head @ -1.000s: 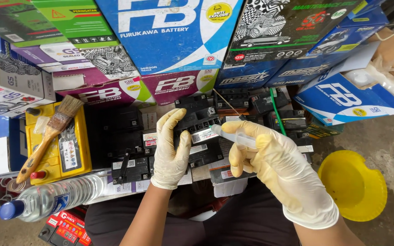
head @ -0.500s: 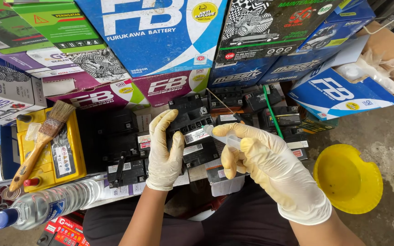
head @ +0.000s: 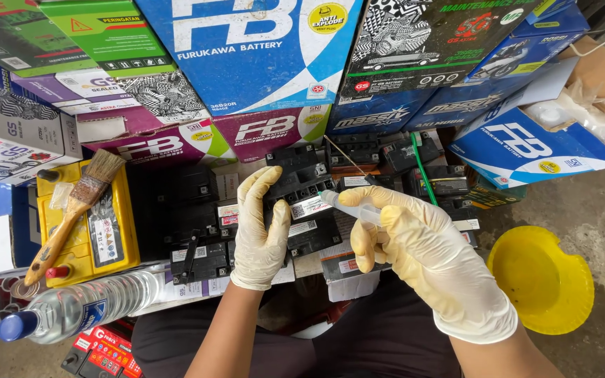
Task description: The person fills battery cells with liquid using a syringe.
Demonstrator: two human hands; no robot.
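Stacked cartons fill the top: a blue-and-white box (head: 246, 49) in the middle, a green box (head: 106, 31) to its left, a black box with a chequered pattern (head: 428, 42) to its right. Below lie a magenta-and-white box (head: 267, 129) and a purple one (head: 99, 94). At right stands a tilted blue box (head: 526, 147). White labels (head: 309, 208) sit on the small black battery.

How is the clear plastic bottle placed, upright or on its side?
On its side: the clear plastic bottle lies flat beside the yellow battery, blue cap on.
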